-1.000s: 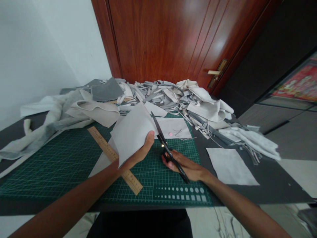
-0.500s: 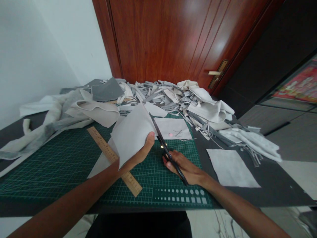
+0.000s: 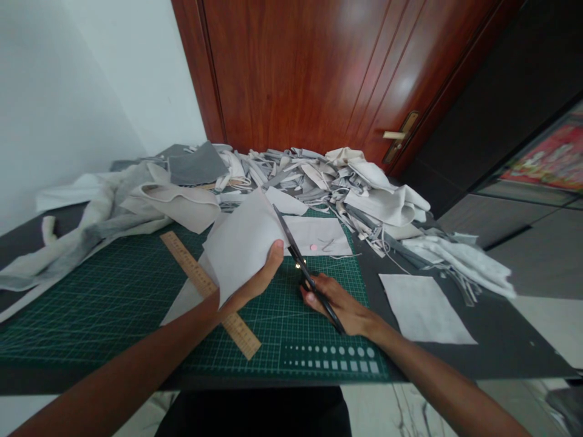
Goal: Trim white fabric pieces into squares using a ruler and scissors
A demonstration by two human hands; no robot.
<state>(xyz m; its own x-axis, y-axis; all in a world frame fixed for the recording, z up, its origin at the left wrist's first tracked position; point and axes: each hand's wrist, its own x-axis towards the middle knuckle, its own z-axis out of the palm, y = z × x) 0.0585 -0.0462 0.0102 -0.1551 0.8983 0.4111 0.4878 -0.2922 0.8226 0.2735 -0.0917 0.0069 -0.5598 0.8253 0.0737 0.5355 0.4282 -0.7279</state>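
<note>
Pinched in my left hand [image 3: 262, 276] is a pale grey piece of fabric [image 3: 246, 233], raised and tilted above the mat with its thumb on the right edge. My right hand [image 3: 334, 303] is closed around the black handles of a pair of scissors [image 3: 300, 261]. The scissor blades lie along the fabric's right edge and point up and away; whether they touch it I cannot tell. Under my left forearm a wooden ruler [image 3: 241, 334] crosses the green cutting mat [image 3: 268, 358], partly over another pale fabric piece [image 3: 182, 303].
Fabric offcuts [image 3: 291, 176] are heaped along the back by the wooden door [image 3: 291, 79]. Long rolled strips [image 3: 100, 212] lie at left. A pale rectangle [image 3: 334, 233] bears a small pink disc [image 3: 313, 247]. A pale square [image 3: 426, 309] rests at right on the dark table [image 3: 505, 340].
Almost nothing has moved. The scissors and my right hand have shifted very slightly, and the whole view has moved a little; the fabric stays in my left hand.
</note>
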